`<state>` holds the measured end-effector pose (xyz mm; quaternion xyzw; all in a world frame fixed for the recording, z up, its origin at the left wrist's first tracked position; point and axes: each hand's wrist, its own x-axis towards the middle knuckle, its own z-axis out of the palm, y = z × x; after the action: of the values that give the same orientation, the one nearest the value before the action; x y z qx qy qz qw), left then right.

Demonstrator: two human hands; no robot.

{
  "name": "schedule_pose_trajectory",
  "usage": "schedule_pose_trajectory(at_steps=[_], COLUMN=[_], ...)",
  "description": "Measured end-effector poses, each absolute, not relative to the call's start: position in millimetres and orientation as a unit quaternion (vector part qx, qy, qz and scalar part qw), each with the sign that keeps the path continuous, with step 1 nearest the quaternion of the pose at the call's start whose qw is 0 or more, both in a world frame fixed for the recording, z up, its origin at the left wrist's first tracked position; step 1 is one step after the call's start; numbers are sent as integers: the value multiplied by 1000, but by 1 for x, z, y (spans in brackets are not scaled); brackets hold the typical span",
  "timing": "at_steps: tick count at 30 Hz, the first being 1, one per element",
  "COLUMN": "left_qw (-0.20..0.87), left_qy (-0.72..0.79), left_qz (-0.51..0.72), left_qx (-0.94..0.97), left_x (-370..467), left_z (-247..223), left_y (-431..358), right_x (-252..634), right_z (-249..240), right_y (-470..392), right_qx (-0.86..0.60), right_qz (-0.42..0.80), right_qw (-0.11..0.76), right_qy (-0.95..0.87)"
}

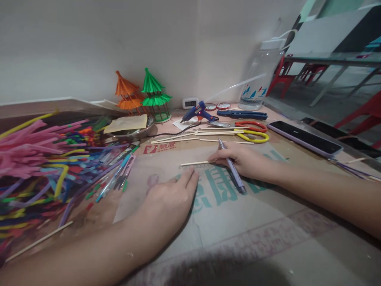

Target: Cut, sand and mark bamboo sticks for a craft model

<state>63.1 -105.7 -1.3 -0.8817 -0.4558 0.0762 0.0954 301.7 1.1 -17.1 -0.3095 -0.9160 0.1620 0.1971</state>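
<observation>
My left hand (171, 200) lies low over the cardboard with two fingers stretched out. Their tips press at the edge of a small clear ruler (203, 166). Along the ruler's far edge runs a thin wooden stick (193, 163). My right hand (248, 159) has a purple pen (234, 172) tucked in its grip, tilted with one end up past the thumb. The fingertips of that hand also touch the stick's right end, which they partly hide. Beyond the hands are several loose sticks (175, 140).
Pipe cleaners (32, 151) crowd the left side beside several pens (114, 178). Along the back stand orange (127, 93) and green (154, 95) pagoda models, a glue gun (196, 112), scissors (253, 131), pliers (242, 114) and a water bottle (254, 79). A phone (305, 138) lies right.
</observation>
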Motion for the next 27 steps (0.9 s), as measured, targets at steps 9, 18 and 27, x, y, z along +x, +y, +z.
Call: schedule_pose_trajectory(at_steps=[9, 18, 27], left_qw=[94, 101, 98], left_qy=[-475, -476, -482], left_qz=[117, 124, 72], left_qx=[-867, -864, -868], left_x=[65, 68, 69], left_z=[5, 4, -1], left_y=[-103, -101, -102], right_x=[298, 294, 295], right_z=[-18, -16, -20], right_y=[5, 2, 2], right_qx=[-305, -309, -313], right_qz=[161, 152, 156], right_qw=[201, 184, 194], right_qy=[-917, -921, -917])
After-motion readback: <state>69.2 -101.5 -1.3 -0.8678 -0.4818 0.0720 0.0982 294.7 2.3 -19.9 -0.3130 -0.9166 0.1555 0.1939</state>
